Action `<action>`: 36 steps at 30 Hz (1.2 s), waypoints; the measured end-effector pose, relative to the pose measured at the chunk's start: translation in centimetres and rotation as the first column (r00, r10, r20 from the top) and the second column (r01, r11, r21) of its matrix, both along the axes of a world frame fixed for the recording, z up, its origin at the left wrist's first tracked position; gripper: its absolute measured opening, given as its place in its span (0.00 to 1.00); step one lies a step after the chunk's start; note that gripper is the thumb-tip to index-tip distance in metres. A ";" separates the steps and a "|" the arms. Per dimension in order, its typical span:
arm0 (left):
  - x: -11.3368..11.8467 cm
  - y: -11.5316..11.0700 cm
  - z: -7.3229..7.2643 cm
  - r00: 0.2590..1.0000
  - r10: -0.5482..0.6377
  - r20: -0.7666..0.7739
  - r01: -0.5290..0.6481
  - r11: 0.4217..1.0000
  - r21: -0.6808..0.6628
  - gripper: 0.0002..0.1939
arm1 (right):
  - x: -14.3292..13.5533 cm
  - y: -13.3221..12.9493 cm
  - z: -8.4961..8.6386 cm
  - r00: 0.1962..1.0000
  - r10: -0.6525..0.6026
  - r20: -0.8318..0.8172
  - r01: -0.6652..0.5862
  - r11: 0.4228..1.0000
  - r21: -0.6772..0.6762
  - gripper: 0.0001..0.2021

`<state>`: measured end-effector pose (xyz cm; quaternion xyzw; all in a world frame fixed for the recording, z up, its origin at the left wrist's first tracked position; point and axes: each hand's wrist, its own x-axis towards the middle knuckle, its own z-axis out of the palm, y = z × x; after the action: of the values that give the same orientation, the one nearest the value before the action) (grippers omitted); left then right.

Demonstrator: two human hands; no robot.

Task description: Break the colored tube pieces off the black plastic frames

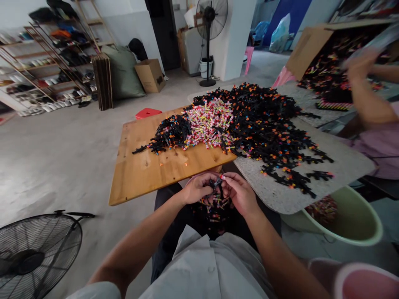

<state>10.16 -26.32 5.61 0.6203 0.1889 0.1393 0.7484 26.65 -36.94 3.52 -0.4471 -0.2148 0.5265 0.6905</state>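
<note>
Over my lap, my left hand (197,189) is closed round a small black toy gun (215,182). Close beside it, my right hand (241,194) pinches a tiny red-and-white piece (222,177) against the toy's end. Below both hands, more black toys and bright small pieces (215,214) lie in my lap, partly hidden. In front of me, a heap of pink, white and yellow small tubes (210,120) rests on the wooden board, between a small pile of black toy guns (173,131) and a much larger one (264,120).
The wooden board (134,166) meets a grey speckled tabletop (258,182). A green tub (358,232) and a pink bucket (364,282) stand at right. Another person's arm (364,91) is by a carton (308,50) of toys. A fan (28,261) stands at left.
</note>
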 end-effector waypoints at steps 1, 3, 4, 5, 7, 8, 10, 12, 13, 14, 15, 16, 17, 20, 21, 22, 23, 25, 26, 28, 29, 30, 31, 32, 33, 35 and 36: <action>0.0 -0.1 0.3 1.000 0.007 0.002 -0.007 1.000 0.029 0.15 | -0.1 0.1 0.2 1.000 0.005 0.016 -0.005 1.000 0.005 0.15; -0.1 -0.2 0.7 0.999 0.044 -0.007 -0.044 0.995 0.087 0.17 | -0.1 0.2 0.4 0.999 0.018 0.051 -0.019 1.000 0.017 0.15; -0.1 -0.2 0.7 0.998 0.064 -0.016 -0.061 0.992 0.112 0.18 | -0.1 0.2 0.4 0.997 0.026 0.070 -0.028 0.999 0.024 0.14; -0.1 -0.1 0.8 0.996 0.080 -0.024 -0.076 0.988 0.133 0.19 | 0.0 0.2 0.4 0.995 0.034 0.091 -0.037 0.999 0.031 0.14; -0.1 0.0 1.2 0.995 0.098 -0.020 -0.092 0.977 0.193 0.17 | 0.1 0.1 0.3 0.989 0.046 0.142 -0.052 0.998 0.040 0.14; -0.1 0.1 1.4 0.995 0.101 -0.006 -0.097 0.966 0.238 0.16 | 0.2 0.1 0.3 0.984 0.050 0.173 -0.058 0.997 0.041 0.14; -0.1 0.3 1.9 0.995 0.098 0.034 -0.104 0.933 0.344 0.12 | 0.4 0.0 0.4 0.969 0.055 0.242 -0.065 0.997 0.037 0.14; -0.3 0.4 2.5 0.995 0.081 0.051 -0.095 0.897 0.432 0.10 | 0.6 -0.2 0.7 0.941 0.060 0.334 -0.072 0.997 0.023 0.14; -0.3 0.5 2.7 0.996 0.074 0.047 -0.087 0.880 0.468 0.10 | 0.7 -0.3 0.9 0.920 0.066 0.387 -0.077 0.997 0.014 0.14; -0.4 0.6 2.8 0.997 0.070 0.036 -0.079 0.862 0.501 0.10 | 0.8 -0.4 1.1 0.896 0.070 0.438 -0.081 0.997 0.006 0.14; -0.5 0.6 3.0 0.997 0.069 0.022 -0.071 0.843 0.533 0.09 | 1.0 -0.5 1.4 0.873 0.075 0.482 -0.086 0.996 0.001 0.14; -0.6 0.6 3.1 0.997 0.070 0.008 -0.063 0.825 0.562 0.09 | 1.1 -0.6 1.6 0.855 0.081 0.513 -0.093 0.996 -0.002 0.14; -0.7 0.7 3.2 0.997 0.075 -0.003 -0.059 0.807 0.588 0.09 | 1.2 -0.7 1.8 0.843 0.086 0.531 -0.100 0.995 -0.003 0.14; -0.8 0.7 3.7 0.995 0.100 0.021 -0.091 0.774 0.627 0.10 | 1.5 -0.9 2.1 0.822 0.095 0.562 -0.122 0.993 0.010 0.13; -0.8 0.8 4.0 0.994 0.100 0.038 -0.102 0.773 0.626 0.10 | 1.6 -0.8 2.1 0.812 0.092 0.576 -0.125 0.992 0.018 0.12; -0.8 0.8 4.2 0.994 0.091 0.053 -0.104 0.780 0.617 0.11 | 1.6 -0.8 2.1 0.801 0.086 0.592 -0.127 0.992 0.028 0.12; -0.8 0.8 4.5 0.996 0.072 0.059 -0.093 0.794 0.601 0.11 | 1.7 -0.8 2.0 0.790 0.079 0.608 -0.129 0.991 0.038 0.11; -0.7 0.9 4.9 0.999 0.020 0.042 -0.040 0.828 0.559 0.11 | 1.7 -0.7 2.0 0.768 0.064 0.637 -0.128 0.990 0.054 0.10; -0.7 0.9 5.1 1.000 0.000 0.028 -0.015 0.840 0.542 0.11 | 1.6 -0.7 1.9 0.758 0.055 0.650 -0.125 0.990 0.063 0.10; -0.7 1.0 5.3 1.000 -0.024 0.003 0.019 0.847 0.531 0.11 | 1.6 -0.6 1.9 0.740 0.031 0.671 -0.115 0.990 0.080 0.10; -0.7 1.0 5.3 1.000 -0.028 -0.001 0.024 0.844 0.536 0.12 | 1.6 -0.5 1.9 0.734 0.022 0.679 -0.111 0.990 0.088 0.09; -0.7 1.0 5.4 1.000 -0.031 0.000 0.026 0.838 0.545 0.11 | 1.6 -0.5 1.8 0.725 0.018 0.688 -0.114 0.989 0.095 0.09; -0.7 1.1 5.4 0.999 -0.034 0.003 0.027 0.832 0.554 0.11 | 1.6 -0.5 1.8 0.716 0.020 0.698 -0.122 0.988 0.098 0.09; -0.8 1.1 5.3 0.999 -0.036 0.002 0.029 0.828 0.559 0.11 | 1.6 -0.5 1.7 0.707 0.023 0.707 -0.132 0.986 0.100 0.09; -0.8 1.2 5.3 0.999 -0.040 -0.006 0.036 0.826 0.563 0.11 | 1.7 -0.6 1.7 0.696 0.029 0.717 -0.145 0.984 0.101 0.09; -0.9 1.4 5.0 0.998 -0.056 -0.042 0.071 0.825 0.560 0.11 | 2.0 -0.7 1.7 0.677 0.050 0.735 -0.181 0.978 0.100 0.10; -1.0 1.5 4.9 0.996 -0.063 -0.060 0.086 0.829 0.553 0.12 | 2.1 -0.7 1.7 0.668 0.068 0.741 -0.202 0.975 0.092 0.10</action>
<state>9.16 -24.85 10.47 0.8203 0.1308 0.1466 0.5371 28.80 -37.67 5.22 -0.5440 -0.5488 0.3332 0.5402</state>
